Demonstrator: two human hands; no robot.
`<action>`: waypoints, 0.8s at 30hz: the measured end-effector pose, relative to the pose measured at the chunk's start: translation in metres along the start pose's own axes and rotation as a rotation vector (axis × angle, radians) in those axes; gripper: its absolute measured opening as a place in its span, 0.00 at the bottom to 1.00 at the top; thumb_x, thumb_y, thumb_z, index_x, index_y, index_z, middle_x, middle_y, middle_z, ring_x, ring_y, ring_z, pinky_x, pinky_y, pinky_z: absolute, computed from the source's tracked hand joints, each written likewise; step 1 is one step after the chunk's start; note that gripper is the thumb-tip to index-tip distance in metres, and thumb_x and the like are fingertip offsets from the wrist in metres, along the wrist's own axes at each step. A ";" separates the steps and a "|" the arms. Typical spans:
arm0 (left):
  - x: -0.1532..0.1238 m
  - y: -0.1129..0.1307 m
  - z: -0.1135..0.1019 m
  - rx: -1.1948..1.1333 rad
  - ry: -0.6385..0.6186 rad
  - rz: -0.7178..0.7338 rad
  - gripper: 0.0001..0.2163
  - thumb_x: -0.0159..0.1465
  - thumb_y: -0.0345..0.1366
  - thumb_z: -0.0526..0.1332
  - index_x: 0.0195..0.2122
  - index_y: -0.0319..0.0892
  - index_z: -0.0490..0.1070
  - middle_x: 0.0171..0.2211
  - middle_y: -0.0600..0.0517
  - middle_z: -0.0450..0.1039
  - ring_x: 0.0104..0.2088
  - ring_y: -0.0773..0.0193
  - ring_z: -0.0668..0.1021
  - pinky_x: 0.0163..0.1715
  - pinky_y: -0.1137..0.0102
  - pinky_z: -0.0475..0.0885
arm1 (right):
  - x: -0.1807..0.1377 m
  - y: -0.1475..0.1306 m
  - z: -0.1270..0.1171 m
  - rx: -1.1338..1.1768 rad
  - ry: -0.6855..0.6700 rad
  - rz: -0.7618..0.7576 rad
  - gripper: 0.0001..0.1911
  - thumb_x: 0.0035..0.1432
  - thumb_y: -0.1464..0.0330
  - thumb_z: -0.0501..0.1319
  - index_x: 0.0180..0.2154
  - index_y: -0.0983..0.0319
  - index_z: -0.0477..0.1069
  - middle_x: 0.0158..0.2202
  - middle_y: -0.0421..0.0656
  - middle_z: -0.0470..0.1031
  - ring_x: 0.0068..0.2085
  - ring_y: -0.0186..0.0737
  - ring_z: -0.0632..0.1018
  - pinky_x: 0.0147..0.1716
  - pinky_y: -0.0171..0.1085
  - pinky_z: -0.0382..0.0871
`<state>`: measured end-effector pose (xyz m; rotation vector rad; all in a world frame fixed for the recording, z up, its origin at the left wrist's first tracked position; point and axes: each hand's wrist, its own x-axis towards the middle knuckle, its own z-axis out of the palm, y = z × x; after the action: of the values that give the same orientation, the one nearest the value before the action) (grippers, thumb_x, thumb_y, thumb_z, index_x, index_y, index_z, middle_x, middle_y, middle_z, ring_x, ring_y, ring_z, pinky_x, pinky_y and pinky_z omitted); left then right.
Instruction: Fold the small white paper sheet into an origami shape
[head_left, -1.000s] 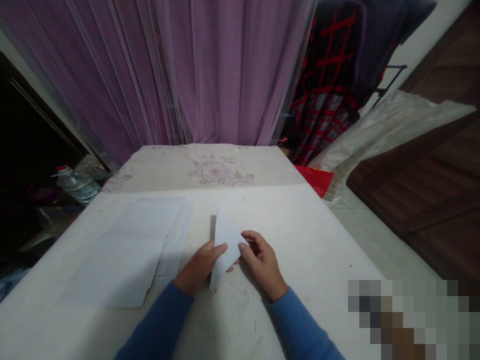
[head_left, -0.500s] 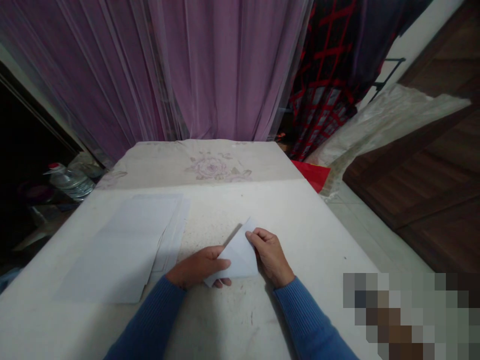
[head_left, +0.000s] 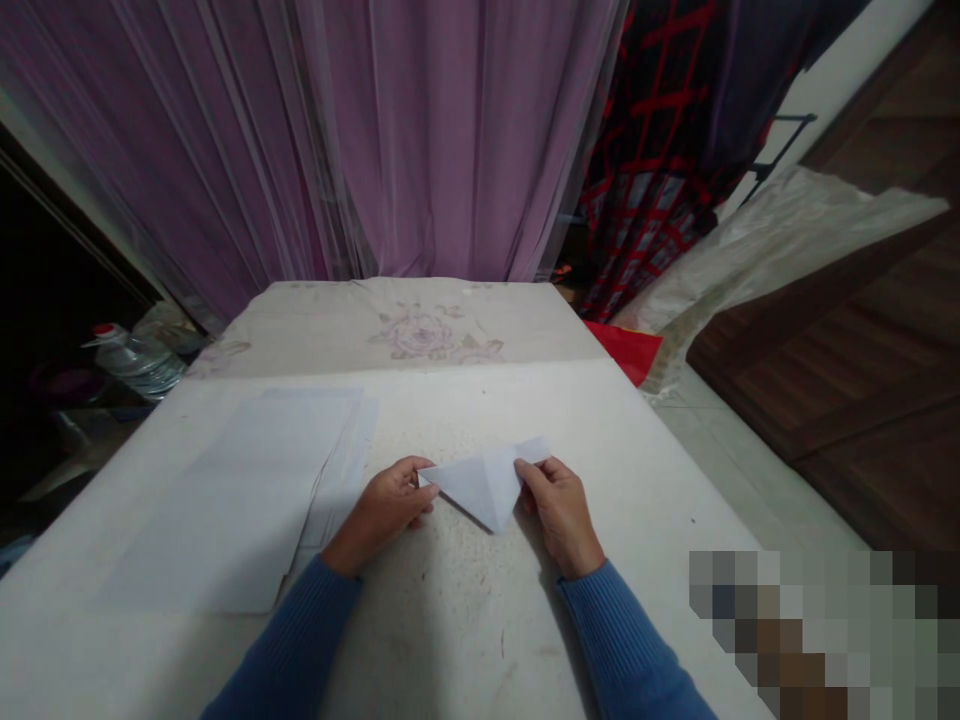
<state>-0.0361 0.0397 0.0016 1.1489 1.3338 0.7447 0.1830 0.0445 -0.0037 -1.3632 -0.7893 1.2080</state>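
A small white folded paper (head_left: 484, 482), triangular with its point toward me, is held just above the white table (head_left: 600, 450). My left hand (head_left: 386, 505) pinches its left corner, fingers closed. At the paper's right corner my right hand (head_left: 559, 505) grips with thumb and fingers closed. Both sleeves are blue.
A stack of white sheets (head_left: 247, 490) lies on the table's left half. A floral cloth (head_left: 427, 335) covers the far end, before purple curtains (head_left: 390, 140). A plastic water bottle (head_left: 135, 360) sits off the left edge; a red bag (head_left: 626, 350) and wooden furniture (head_left: 862, 380) stand right.
The folded paper has been turned from standing narrow and upright to spread wide as a triangle. My hands moved apart to its left and right corners.
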 end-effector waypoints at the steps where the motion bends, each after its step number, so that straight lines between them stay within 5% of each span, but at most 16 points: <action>1: 0.000 0.000 0.000 -0.013 0.007 0.013 0.25 0.51 0.45 0.64 0.48 0.40 0.67 0.26 0.57 0.67 0.26 0.68 0.74 0.20 0.77 0.64 | 0.000 0.001 0.000 -0.005 0.010 -0.005 0.19 0.38 0.56 0.69 0.20 0.62 0.67 0.14 0.34 0.63 0.16 0.28 0.61 0.15 0.30 0.52; 7: -0.001 -0.003 0.002 -0.035 -0.036 0.068 0.32 0.52 0.42 0.65 0.59 0.39 0.62 0.22 0.61 0.62 0.20 0.72 0.67 0.19 0.77 0.60 | 0.001 0.005 0.002 -0.045 0.066 -0.028 0.17 0.40 0.56 0.67 0.21 0.62 0.68 0.14 0.35 0.65 0.16 0.29 0.63 0.15 0.30 0.54; 14: -0.002 0.001 0.024 0.020 0.146 0.131 0.25 0.52 0.37 0.62 0.52 0.39 0.67 0.25 0.57 0.70 0.24 0.70 0.71 0.24 0.76 0.63 | 0.000 0.007 0.004 -0.071 0.053 -0.030 0.17 0.40 0.56 0.67 0.22 0.63 0.69 0.14 0.36 0.66 0.15 0.30 0.64 0.14 0.31 0.55; 24: -0.003 0.003 0.021 0.082 0.189 0.130 0.24 0.54 0.41 0.60 0.52 0.39 0.69 0.27 0.55 0.72 0.25 0.68 0.72 0.24 0.75 0.65 | 0.000 0.007 0.003 -0.077 0.022 -0.040 0.19 0.42 0.54 0.67 0.23 0.63 0.68 0.14 0.36 0.67 0.16 0.30 0.65 0.15 0.31 0.57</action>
<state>-0.0153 0.0333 0.0030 1.2642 1.4677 0.9191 0.1789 0.0445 -0.0106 -1.4141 -0.8514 1.1398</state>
